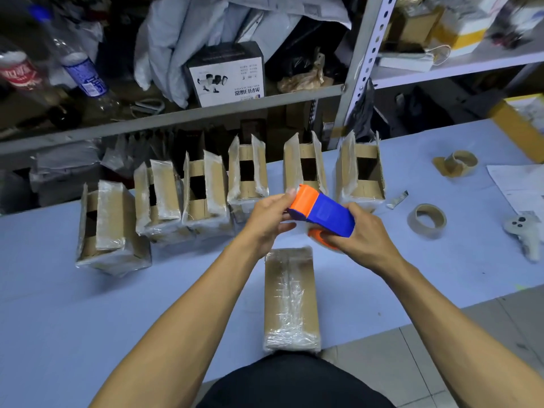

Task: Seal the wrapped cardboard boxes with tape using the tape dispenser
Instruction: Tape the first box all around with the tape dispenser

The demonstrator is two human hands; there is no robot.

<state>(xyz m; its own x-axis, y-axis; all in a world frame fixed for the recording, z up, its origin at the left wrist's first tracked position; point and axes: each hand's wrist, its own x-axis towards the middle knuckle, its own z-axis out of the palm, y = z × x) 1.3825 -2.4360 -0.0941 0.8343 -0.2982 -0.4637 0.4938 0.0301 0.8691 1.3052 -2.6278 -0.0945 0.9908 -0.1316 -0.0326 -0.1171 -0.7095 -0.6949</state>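
Observation:
A closed cardboard box (290,298) wrapped in clear film lies lengthwise on the blue table (88,304) right in front of me. Above its far end I hold a blue and orange tape dispenser (322,212) in the air. My right hand (357,237) grips its blue body and the orange roll side from below. My left hand (269,216) pinches the orange front end. Behind the hands, several film-wrapped boxes (206,189) stand in a row with their top flaps open.
Metal shelving (176,113) crammed with bottles, bags and a printed carton runs along the table's far edge. On the right of the table lie tape rolls (426,220), empty cores (457,163), papers (518,184) and a white controller (525,232). A yellow-taped box (521,125) sits far right.

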